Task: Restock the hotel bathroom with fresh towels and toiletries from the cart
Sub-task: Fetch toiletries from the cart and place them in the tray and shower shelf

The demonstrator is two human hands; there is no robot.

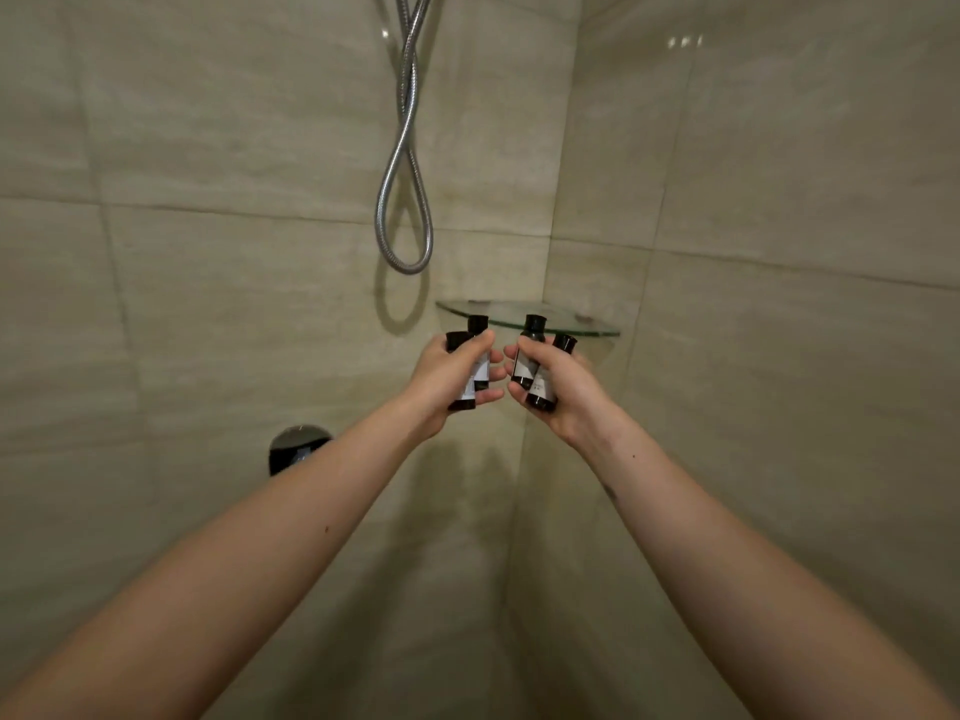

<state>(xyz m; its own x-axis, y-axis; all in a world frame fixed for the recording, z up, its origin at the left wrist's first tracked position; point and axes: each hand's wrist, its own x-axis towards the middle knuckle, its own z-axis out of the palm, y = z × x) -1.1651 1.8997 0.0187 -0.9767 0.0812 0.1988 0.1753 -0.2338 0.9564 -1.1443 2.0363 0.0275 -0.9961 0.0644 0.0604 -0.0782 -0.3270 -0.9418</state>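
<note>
While holding two small dark bottles in each hand, treat the step in hand as delivery of toiletries to the glass corner shelf [582,333], with placement not yet done. Note the left hand [451,379], fingers [487,395] curled round the left pair of bottles [477,324], thumb laid across them just below the caps. Note the right hand [563,394], fingers [543,358] likewise wrapped round the right pair of bottles [524,365], one bottle near upright, the other tilted to the right. Locate all four bottles in the air just in front of the front edge of the shelf and slightly below it, apart from the glass. Locate the hands close together, fingertips near or touching; cannot tell which. Read the shelf as fixed in the corner between the two tiled walls [234,304], with the looped shower hose [404,200] hanging above and beside its left corner and a dark round control [298,449] on the wall lower left. Judge the toiletry part as under way; towels and cart out of view, so no estimate there. For the next move, probably raise one hand over the front edge, set the bottle bases flat on the glass toward the back corner, and release one bottle at a time. Expect difficulty in freeing a single bottle from a two-bottle grip. Handle gently: hard glass, small bases, hence risk of tipping or sliding off.
</note>
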